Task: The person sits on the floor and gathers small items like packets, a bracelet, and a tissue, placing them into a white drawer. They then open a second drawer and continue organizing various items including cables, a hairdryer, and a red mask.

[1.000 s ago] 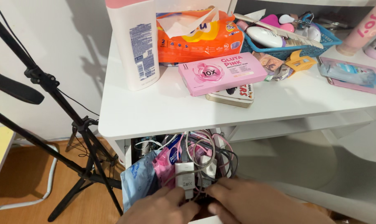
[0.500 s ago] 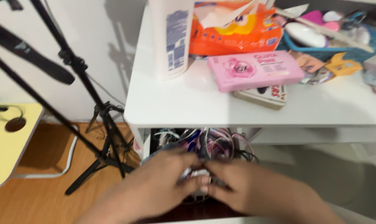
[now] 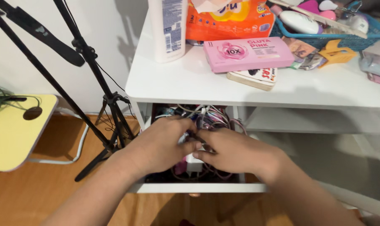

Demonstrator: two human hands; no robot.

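Observation:
Both my hands reach into an open white drawer (image 3: pixel 198 188) under the white desk (image 3: pixel 206 90). The drawer is stuffed with tangled pink, white and grey cables (image 3: pixel 215 119) and a white charger block (image 3: pixel 194 161). My left hand (image 3: pixel 162 144) lies over the left part of the tangle, fingers curled on cables. My right hand (image 3: pixel 234 150) meets it at the middle, its fingertips pinching cables just above the charger block. Most of the drawer's contents are hidden by my hands.
On the desk stand a tall white bottle (image 3: pixel 168 27), an orange tissue pack (image 3: pixel 229 19), a pink box (image 3: pixel 248 53) on a flat tin (image 3: pixel 252 78), and a blue basket (image 3: pixel 328 39). A black tripod (image 3: pixel 93 83) and a yellow table (image 3: pixel 14 134) stand left.
My view has dropped and shifted so the drawer shows more fully. Both hands moved deeper into the drawer and closed on the cables; the blue and pink packets seen earlier are now covered.

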